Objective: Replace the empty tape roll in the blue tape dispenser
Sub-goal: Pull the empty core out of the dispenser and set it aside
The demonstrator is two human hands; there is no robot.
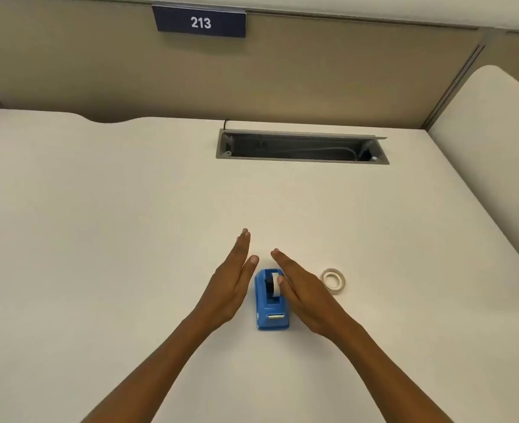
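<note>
Head: dispenser [271, 303] between open hands

the dispenser [272, 300] sat between two flat, spread hands, left [229, 288] and right [305, 297], the right crowding its side. a tape roll [333, 281] lay just beyond the right hand. the worktop [99, 209] lay bare elsewhere, up to the open cable tray [301, 148].

Right hand [305, 296] covers the right flank of the blue tape dispenser [271, 312]; contact there cannot be told. Roll in the dispenser [274, 284] partly hidden, its tape content unreadable. Small print on dispenser body too small to read. Both forearms cut off at bottom edge. Cable trough [301, 147] interior dark, contents indistinct. Worktop [99, 224] cropped left and right.
</note>
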